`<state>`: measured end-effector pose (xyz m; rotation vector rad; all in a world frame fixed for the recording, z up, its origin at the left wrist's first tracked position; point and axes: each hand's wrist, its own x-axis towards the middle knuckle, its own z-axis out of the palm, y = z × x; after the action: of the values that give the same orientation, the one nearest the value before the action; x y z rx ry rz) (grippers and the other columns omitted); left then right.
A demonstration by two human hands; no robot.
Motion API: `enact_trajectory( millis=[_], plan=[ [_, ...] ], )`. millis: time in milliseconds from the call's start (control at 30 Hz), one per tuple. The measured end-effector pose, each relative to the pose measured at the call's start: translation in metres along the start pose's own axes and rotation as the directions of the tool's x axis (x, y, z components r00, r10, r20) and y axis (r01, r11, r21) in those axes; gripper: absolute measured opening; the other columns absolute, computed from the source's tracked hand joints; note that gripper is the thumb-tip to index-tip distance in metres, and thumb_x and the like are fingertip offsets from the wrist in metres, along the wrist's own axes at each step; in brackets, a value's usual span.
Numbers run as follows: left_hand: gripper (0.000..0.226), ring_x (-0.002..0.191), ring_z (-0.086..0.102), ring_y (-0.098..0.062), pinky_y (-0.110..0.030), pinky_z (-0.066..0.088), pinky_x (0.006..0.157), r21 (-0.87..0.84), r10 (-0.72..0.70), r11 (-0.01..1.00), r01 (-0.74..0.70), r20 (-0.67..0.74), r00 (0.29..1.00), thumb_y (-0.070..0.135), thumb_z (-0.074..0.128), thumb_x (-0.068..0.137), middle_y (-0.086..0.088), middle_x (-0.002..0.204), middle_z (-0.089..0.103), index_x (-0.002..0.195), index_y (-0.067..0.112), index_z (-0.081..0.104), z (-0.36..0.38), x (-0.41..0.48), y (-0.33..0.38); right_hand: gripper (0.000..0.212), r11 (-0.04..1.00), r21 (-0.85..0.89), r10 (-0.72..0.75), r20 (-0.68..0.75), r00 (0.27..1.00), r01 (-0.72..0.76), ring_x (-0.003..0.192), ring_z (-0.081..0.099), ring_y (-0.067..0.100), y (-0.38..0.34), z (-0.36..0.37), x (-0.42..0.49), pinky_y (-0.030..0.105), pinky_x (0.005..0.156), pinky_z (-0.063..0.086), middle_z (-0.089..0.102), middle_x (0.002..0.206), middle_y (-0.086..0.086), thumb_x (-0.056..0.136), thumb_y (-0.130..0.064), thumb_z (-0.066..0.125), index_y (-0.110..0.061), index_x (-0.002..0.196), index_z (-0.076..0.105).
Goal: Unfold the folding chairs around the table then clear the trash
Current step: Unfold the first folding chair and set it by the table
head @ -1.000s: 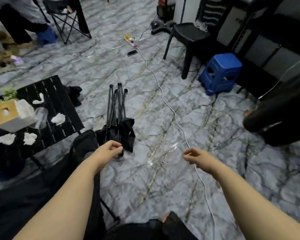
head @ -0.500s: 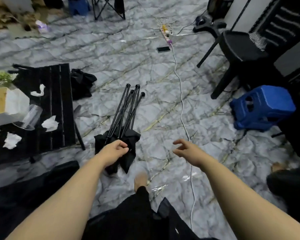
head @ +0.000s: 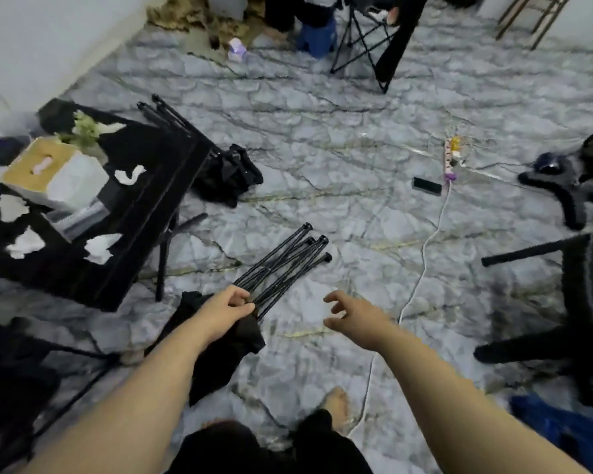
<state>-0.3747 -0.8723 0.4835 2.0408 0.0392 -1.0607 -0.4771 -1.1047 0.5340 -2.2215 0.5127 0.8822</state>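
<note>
Early going — the left hand [head: 225, 311] has its fingers [head: 243, 306] wrapped round the folded chair [head: 285, 265] on the floor [head: 339, 131] beside the tabletop [head: 151, 200]; right hand [head: 355, 314] spread, empty. Tissues [head: 100, 246] lie crumpled on the tabletop — uncleared.

Low black slatted table [head: 141, 217], crumpled white tissues [head: 100, 246] scattered across its top. Black folded chair [head: 285, 265] lies on floor just right of table, legs bundled, feet pointing away, fabric end gripped by left hand [head: 226, 311]. Off table's far right corner, second folded chair [head: 228, 174], collapsed on floor.
</note>
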Motion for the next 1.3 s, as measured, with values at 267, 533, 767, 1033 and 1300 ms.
enact_trajectory(
  millis=[267, 533, 767, 1033, 1300],
  plan=[
    [0.026, 0.104, 0.056, -0.021, -0.032, 0.043, 0.087, -0.475, -0.316, 0.866, 0.157, -0.277, 0.907, 0.027, 0.058, 0.090, -0.002, 0.112, 0.057, 0.114, 0.018, 0.054, 0.044, 0.001, -0.030, 0.046, 0.856, -0.414, -0.186, 0.310, 0.933, 0.308, 0.116, 0.054, 0.026, -0.032, -0.066, 0.101, 0.034, 0.090, 0.043, 0.048, 0.138, 0.005, 0.095, -0.033, 0.051, -0.027, 0.138, 0.037],
    [0.027, 0.108, 0.055, -0.024, -0.033, 0.044, 0.084, -0.807, -0.586, 0.589, 0.054, -0.380, 0.716, 0.026, 0.057, 0.091, -0.006, 0.117, 0.055, 0.115, 0.016, 0.053, 0.053, -0.001, -0.093, 0.047, 0.559, -0.509, -0.286, 0.623, 0.728, 0.655, 0.117, 0.053, 0.025, -0.119, -0.007, 0.179, 0.036, 0.095, 0.046, 0.044, 0.141, 0.005, 0.093, -0.032, 0.054, -0.032, 0.137, 0.037],
    [0.028, 0.084, 0.053, -0.018, -0.024, 0.041, 0.064, -0.918, -0.763, 0.390, -0.075, -0.368, 0.532, 0.020, 0.056, 0.091, -0.005, 0.106, 0.053, 0.118, 0.011, 0.053, 0.077, 0.014, -0.130, 0.046, 0.503, -0.419, -0.281, 0.747, 0.602, 0.756, 0.125, 0.046, 0.024, -0.154, 0.045, 0.229, 0.036, 0.098, 0.043, 0.041, 0.143, 0.003, 0.092, -0.027, 0.057, -0.033, 0.135, 0.040],
    [0.010, 0.077, 0.052, -0.017, -0.028, 0.041, 0.067, -0.934, -0.881, 0.138, -0.329, -0.268, 0.391, 0.020, 0.061, 0.087, -0.001, 0.091, 0.057, 0.096, 0.020, 0.056, 0.141, 0.074, -0.176, 0.050, 0.364, -0.419, -0.209, 0.833, 0.512, 0.832, 0.122, 0.050, 0.029, -0.152, 0.130, 0.320, 0.041, 0.096, 0.043, 0.043, 0.140, 0.007, 0.091, -0.024, 0.059, -0.024, 0.137, 0.038],
    [0.011, 0.072, 0.051, -0.016, -0.023, 0.041, 0.064, -0.860, -0.942, -0.025, -0.510, -0.150, 0.299, 0.018, 0.055, 0.090, -0.001, 0.088, 0.054, 0.100, 0.016, 0.051, 0.174, 0.204, -0.269, 0.045, 0.321, -0.324, -0.254, 0.876, 0.411, 0.890, 0.123, 0.047, 0.019, -0.111, 0.265, 0.435, 0.035, 0.099, 0.042, 0.045, 0.131, 0.000, 0.091, -0.031, 0.057, -0.026, 0.134, 0.044]
  ],
)
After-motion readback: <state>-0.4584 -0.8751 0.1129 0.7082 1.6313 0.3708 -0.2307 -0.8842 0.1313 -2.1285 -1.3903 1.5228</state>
